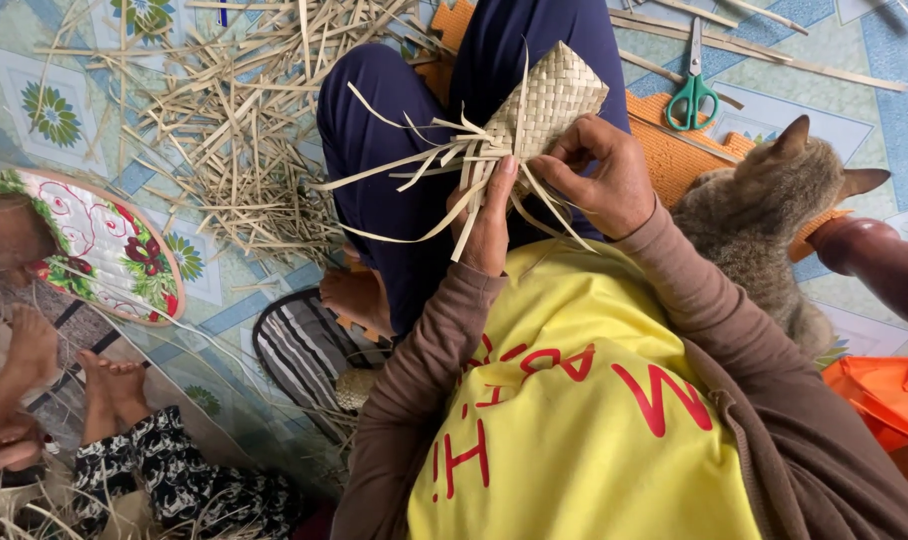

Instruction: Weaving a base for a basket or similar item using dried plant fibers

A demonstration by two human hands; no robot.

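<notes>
Patterned vinyl floor [64,60], pale blue with green flower tiles, spreads under everything, and a wide heap of dry palm strips [229,130] lies scattered across it at upper left. The person sits on this floor in a yellow shirt with brown sleeves, legs in dark blue trousers [394,130] stretched away from the camera. A grey-brown cat [764,225] rests just beside the person's right arm, partly on an orange mat [674,150]. At far left another person's bare feet [109,385] and black-and-white patterned trousers show, near a round floral tray [104,250]. Over the lap is the woven palm piece [544,105] (a small checkered pouch shape, tilted, its unfinished end trailing loose strips toward the left). The right hand [599,180] grips its lower edge, fingers curled tight around the weave. The left hand [489,220] presses the loose strips where they leave the weave, thumb and fingers pinched on them. Green-handled scissors [692,90] lie on the floor beyond the mat, well apart from both hands
</notes>
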